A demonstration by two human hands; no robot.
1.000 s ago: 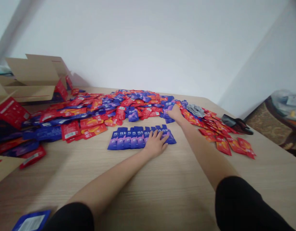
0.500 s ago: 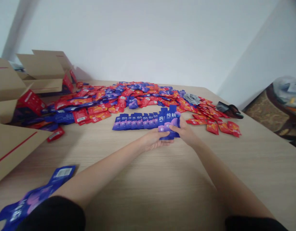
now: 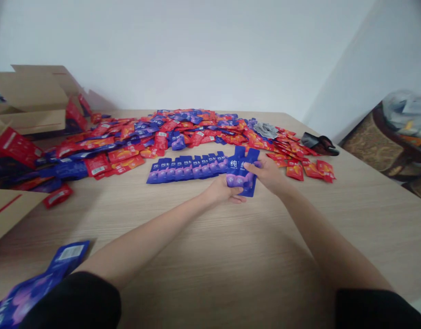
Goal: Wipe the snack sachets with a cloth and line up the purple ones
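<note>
Purple sachets (image 3: 235, 171) with white lettering and pink fruit pictures are held up in front of me, overlapping one another. My left hand (image 3: 222, 189) is closed on their lower left part, thumb on the front. My right hand (image 3: 267, 171) pinches the sachet on the right, which leans a little to the right. Just left of my hands, an overlapping row of purple sachets (image 3: 183, 169) lies face up on the table. More purple sachets (image 3: 42, 285) lie at the near left, partly hidden by my left sleeve.
A long heap of red and purple sachets (image 3: 176, 125) runs along the back of the table (image 3: 210, 256). Open cardboard boxes (image 3: 32, 91) stand at left. At right are loose red sachets (image 3: 294, 169), a grey cloth-like bundle (image 3: 265, 130) and a dark object (image 3: 320, 144).
My view has shifted slightly right. The right sachet, upright before, now tilts to the right and stands a little apart at the top from the one in my left hand.
</note>
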